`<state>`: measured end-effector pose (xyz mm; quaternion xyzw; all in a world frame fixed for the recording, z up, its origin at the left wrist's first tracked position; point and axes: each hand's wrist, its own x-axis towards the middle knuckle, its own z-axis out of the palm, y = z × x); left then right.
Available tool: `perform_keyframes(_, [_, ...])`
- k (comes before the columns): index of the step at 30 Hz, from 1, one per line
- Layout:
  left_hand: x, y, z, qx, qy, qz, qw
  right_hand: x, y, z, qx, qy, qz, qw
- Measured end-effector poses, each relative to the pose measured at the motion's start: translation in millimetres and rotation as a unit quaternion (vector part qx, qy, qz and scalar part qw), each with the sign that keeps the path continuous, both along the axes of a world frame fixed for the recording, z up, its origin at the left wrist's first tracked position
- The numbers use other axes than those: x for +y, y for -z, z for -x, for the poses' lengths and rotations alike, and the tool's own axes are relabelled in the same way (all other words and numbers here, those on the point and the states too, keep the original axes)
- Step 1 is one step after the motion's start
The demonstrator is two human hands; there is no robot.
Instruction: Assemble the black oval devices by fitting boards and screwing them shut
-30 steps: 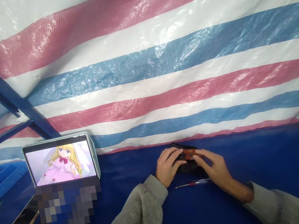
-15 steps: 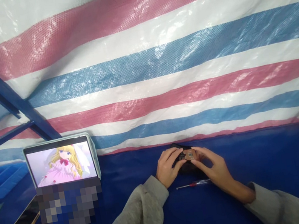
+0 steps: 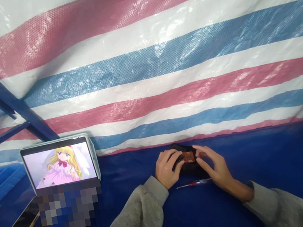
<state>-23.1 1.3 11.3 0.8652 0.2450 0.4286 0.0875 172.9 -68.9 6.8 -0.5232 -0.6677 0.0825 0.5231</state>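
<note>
Blue surface (image 3: 280,169) carries a screwdriver (image 3: 192,184), six o'clock from the circuit board (image 3: 188,157). Left hand's (image 3: 166,169) grip pinches its nine-o'clock end; right hand's (image 3: 219,166), slightly spread, is at three.

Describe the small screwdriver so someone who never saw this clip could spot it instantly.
Below the striped sheet lies a dark blue work surface, where two hands work around an orange-brown board. Just nearer the camera than the board lies the screwdriver, almost sideways. Unlike the blockish board, it is slim, with a thin metal shaft and a red-and-clear handle.
</note>
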Motion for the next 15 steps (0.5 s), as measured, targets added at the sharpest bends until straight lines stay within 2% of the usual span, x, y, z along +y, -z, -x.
perform_keyframes(4, [-2.2, 0.2, 1.6, 0.054, -0.005, -0.015, 0.998, 0.7, 1.1, -2.0, 0.0, 0.032, -0.005, 0.999])
perform_keyframes(8, [-1.7, 2.9, -0.1, 0.105, -0.001, -0.001, 0.994, 3.0, 3.2, -2.4, -0.004, 0.053, -0.001, 0.999])
perform_keyframes(15, [-1.6, 4.4, -0.3, 0.119, 0.006, -0.01, 0.993, 3.7, 4.0, -2.3, -0.01, 0.046, -0.003, 0.999])
